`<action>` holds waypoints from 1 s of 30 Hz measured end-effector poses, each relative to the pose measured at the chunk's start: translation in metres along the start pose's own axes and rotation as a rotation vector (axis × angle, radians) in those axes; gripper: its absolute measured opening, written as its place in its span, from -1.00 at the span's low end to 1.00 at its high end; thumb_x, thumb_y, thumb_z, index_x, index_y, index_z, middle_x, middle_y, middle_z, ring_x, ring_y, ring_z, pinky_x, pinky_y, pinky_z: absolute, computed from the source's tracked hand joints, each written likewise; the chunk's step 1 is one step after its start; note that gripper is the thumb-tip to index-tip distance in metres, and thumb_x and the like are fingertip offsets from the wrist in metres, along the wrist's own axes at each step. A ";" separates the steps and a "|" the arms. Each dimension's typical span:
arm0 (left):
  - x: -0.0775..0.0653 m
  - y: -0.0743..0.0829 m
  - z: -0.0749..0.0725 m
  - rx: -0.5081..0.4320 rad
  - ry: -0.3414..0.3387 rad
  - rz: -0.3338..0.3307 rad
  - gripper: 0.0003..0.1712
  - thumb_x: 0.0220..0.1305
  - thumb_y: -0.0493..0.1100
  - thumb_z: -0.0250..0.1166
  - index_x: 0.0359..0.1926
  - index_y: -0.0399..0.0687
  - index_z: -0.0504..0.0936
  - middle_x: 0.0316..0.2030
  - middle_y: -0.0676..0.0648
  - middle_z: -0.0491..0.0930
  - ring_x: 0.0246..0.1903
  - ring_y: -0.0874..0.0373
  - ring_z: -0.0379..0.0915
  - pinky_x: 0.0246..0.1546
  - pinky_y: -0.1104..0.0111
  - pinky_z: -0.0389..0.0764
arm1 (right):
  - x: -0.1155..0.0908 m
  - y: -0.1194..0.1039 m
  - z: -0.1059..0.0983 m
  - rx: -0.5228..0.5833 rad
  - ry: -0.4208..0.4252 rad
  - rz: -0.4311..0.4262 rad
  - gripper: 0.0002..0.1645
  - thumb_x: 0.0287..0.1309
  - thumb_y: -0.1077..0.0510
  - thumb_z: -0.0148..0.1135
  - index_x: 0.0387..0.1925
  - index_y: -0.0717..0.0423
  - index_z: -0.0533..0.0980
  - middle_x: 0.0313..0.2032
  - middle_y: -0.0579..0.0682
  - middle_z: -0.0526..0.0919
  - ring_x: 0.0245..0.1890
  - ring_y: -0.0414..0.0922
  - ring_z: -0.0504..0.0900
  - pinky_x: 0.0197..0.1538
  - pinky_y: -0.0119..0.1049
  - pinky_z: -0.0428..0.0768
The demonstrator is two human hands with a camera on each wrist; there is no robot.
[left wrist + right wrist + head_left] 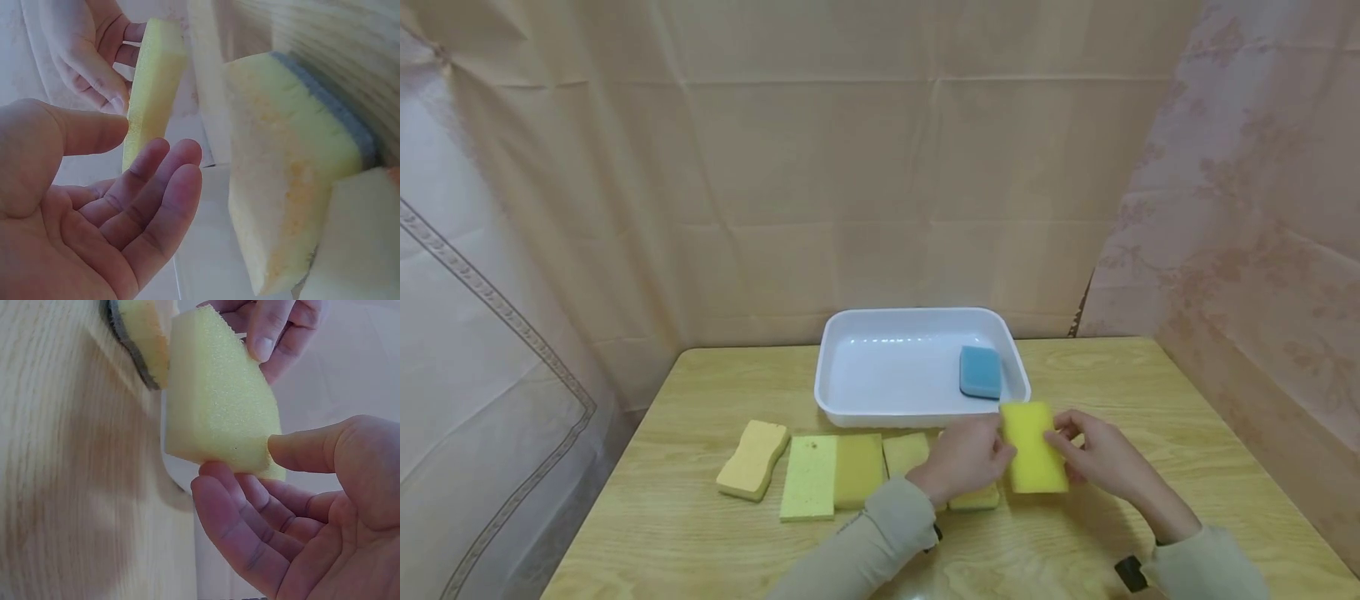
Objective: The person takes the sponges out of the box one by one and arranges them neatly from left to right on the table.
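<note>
A bright yellow sponge (1033, 450) is held up above the right part of the table, its broad face toward the head camera. My left hand (967, 454) pinches its left edge between thumb and fingers. On the opposite edge my right hand (1101, 454) pinches it too, thumb (306, 450) on one face and fingertips at the other side. Below my left hand lies a yellow sponge with a grey layer (281, 169), partly covered by that hand in the head view. A blue sponge (981, 372) lies in the white tray (917, 410) behind.
Left of my hands, a row on the wooden table (685, 542) holds a pale yellow-green sponge (808, 479), a darker yellow sponge (859, 471) and a light yellow sponge (906, 452). A wavy-sided sponge (752, 460) lies farther left. A beige curtain (880, 167) hangs behind the table.
</note>
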State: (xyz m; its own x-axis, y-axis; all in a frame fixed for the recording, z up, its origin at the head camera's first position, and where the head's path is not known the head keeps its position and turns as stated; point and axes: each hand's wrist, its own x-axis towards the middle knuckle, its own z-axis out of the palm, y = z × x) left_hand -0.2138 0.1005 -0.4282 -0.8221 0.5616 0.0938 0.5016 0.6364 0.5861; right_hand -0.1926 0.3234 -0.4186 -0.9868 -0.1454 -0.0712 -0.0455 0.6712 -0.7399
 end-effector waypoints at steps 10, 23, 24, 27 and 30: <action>-0.001 -0.003 0.012 0.129 -0.027 0.039 -0.83 0.45 -0.08 0.24 -0.29 -0.01 0.48 -0.57 0.19 0.40 -0.66 0.40 0.32 -0.64 0.60 0.37 | 0.000 0.007 0.006 -0.013 -0.015 0.047 -0.63 0.43 0.15 0.19 0.06 0.41 0.48 -0.24 0.09 0.56 -0.55 -0.05 0.60 -0.50 -0.17 0.66; 0.000 -0.002 0.017 0.146 -0.088 -0.032 -0.78 0.40 -0.04 0.30 -0.26 -0.04 0.47 -0.61 0.13 0.37 -0.66 0.31 0.30 -0.67 0.52 0.34 | 0.006 0.015 0.012 -0.023 -0.028 0.053 -0.66 0.42 0.16 0.20 0.03 0.38 0.51 -0.26 0.06 0.57 -0.55 -0.06 0.59 -0.50 -0.17 0.66; 0.001 -0.001 0.017 0.149 -0.092 -0.037 -0.78 0.40 -0.04 0.30 -0.24 -0.05 0.48 -0.61 0.12 0.37 -0.66 0.31 0.30 -0.67 0.52 0.34 | 0.006 0.016 0.012 -0.027 -0.030 0.058 -0.65 0.43 0.15 0.20 0.03 0.38 0.51 -0.25 0.06 0.57 -0.55 -0.07 0.59 -0.50 -0.17 0.66; 0.002 0.001 0.018 0.164 -0.099 -0.055 -0.78 0.39 -0.04 0.30 -0.19 -0.07 0.50 -0.60 0.11 0.38 -0.65 0.30 0.31 -0.66 0.51 0.35 | 0.008 0.017 0.012 -0.037 -0.031 0.074 -0.65 0.43 0.14 0.20 0.04 0.37 0.51 -0.24 0.07 0.57 -0.54 -0.07 0.58 -0.49 -0.18 0.66; 0.004 0.002 0.020 0.186 -0.097 -0.084 -0.77 0.39 -0.04 0.30 -0.14 -0.09 0.51 -0.59 0.11 0.40 -0.62 0.29 0.34 -0.62 0.51 0.38 | 0.009 0.017 0.013 -0.035 -0.035 0.090 -0.64 0.43 0.15 0.20 0.05 0.37 0.51 -0.22 0.08 0.57 -0.51 -0.07 0.59 -0.47 -0.19 0.67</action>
State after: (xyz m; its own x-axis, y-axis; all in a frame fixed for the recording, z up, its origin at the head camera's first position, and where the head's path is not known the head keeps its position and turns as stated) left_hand -0.2107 0.1150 -0.4425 -0.8376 0.5453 -0.0325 0.4810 0.7644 0.4294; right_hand -0.2007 0.3244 -0.4407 -0.9812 -0.1080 -0.1599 0.0370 0.7079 -0.7054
